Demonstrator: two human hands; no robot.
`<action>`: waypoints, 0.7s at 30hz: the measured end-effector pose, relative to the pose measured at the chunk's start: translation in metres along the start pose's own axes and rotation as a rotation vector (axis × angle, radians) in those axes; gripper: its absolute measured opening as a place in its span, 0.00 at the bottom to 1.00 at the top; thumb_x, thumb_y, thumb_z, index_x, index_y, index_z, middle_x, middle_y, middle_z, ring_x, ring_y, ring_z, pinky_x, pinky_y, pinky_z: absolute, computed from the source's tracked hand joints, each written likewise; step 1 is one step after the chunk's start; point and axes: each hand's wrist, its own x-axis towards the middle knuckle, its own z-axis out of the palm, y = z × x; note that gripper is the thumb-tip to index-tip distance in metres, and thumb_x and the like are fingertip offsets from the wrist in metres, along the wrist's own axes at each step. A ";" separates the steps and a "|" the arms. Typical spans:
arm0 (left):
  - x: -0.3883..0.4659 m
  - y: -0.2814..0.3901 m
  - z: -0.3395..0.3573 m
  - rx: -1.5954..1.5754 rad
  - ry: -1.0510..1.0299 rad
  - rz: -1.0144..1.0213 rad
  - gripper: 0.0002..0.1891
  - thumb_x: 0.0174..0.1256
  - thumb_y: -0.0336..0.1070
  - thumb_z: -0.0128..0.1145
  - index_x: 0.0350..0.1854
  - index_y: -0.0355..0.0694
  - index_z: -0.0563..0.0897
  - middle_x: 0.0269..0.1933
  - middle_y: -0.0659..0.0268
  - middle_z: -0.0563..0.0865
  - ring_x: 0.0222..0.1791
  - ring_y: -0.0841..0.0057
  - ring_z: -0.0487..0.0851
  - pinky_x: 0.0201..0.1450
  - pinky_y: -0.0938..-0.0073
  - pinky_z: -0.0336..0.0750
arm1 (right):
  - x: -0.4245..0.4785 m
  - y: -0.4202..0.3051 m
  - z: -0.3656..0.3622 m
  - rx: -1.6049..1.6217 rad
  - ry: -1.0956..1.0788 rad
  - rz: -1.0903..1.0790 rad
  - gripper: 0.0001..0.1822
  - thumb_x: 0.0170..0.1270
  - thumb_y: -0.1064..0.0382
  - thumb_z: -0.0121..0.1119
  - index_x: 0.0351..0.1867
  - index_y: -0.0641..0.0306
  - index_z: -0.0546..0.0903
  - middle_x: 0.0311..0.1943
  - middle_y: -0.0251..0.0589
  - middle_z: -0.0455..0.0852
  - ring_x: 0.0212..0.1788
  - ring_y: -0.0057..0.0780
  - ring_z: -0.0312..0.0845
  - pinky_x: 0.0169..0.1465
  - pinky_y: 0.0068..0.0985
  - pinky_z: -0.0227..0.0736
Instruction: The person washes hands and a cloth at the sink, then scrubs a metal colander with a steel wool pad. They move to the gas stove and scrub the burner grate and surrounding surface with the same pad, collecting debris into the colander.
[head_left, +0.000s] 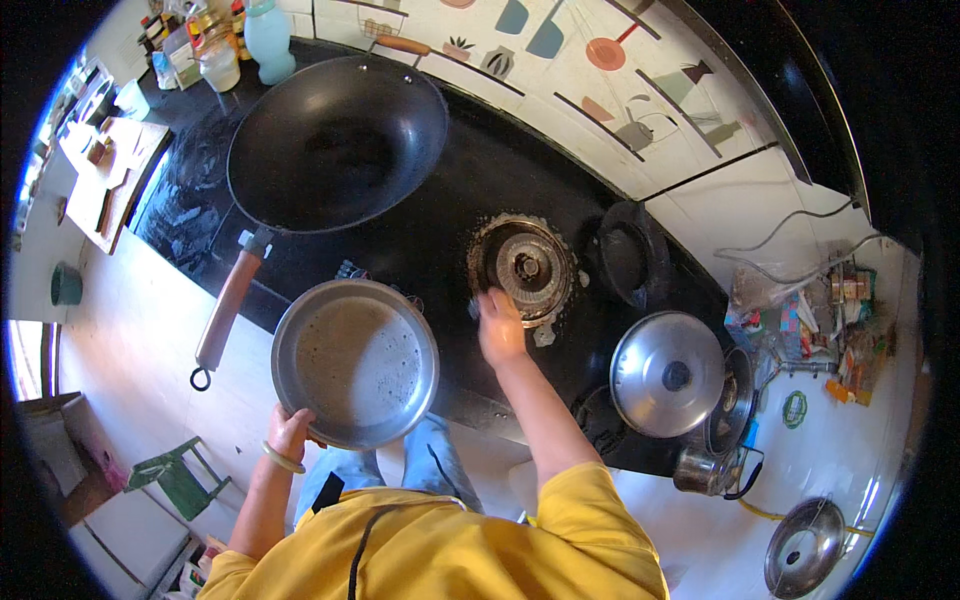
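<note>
My left hand (289, 435) grips the near rim of a round metal basin (429, 367), with the thumb over the edge. Cloudy liquid with small bubbles covers the basin's bottom. My right hand (501, 330) reaches over the near-left edge of a gas burner (529, 266) set in the black cooktop (450, 247). Its fingers point down at the burner's stained metal ring. Beside those fingertips shows a small grey thing (474, 307), too blurred to name; whether the hand holds it I cannot tell. Whitish residue surrounds the ring.
A large black wok (337, 150) sits at the back left, its wooden handle (229, 307) jutting past the counter. A black pan support (630, 255) stands right of the burner. Farther right is a metal lid (667, 375). Bottles (268, 45) line the back left corner.
</note>
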 end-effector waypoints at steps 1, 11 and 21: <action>0.001 -0.001 -0.003 -0.002 -0.021 -0.001 0.17 0.51 0.26 0.48 0.45 0.25 0.71 0.30 0.53 0.81 0.18 0.63 0.81 0.14 0.68 0.77 | -0.016 0.008 -0.002 0.012 0.173 -0.075 0.09 0.50 0.74 0.48 0.34 0.69 0.76 0.39 0.52 0.78 0.42 0.51 0.73 0.48 0.41 0.70; 0.009 -0.007 -0.005 0.031 -0.065 -0.045 0.16 0.50 0.26 0.48 0.43 0.25 0.71 0.29 0.51 0.81 0.16 0.62 0.80 0.14 0.67 0.76 | -0.013 -0.008 0.025 0.061 0.138 0.159 0.10 0.52 0.71 0.50 0.36 0.68 0.79 0.40 0.56 0.80 0.45 0.50 0.75 0.51 0.38 0.72; 0.003 0.003 0.002 0.042 -0.057 -0.019 0.14 0.52 0.29 0.50 0.40 0.27 0.73 0.25 0.59 0.77 0.16 0.68 0.76 0.13 0.69 0.73 | -0.067 0.071 -0.019 -0.072 0.392 0.477 0.04 0.61 0.67 0.49 0.28 0.63 0.72 0.29 0.34 0.74 0.31 0.29 0.68 0.35 0.28 0.66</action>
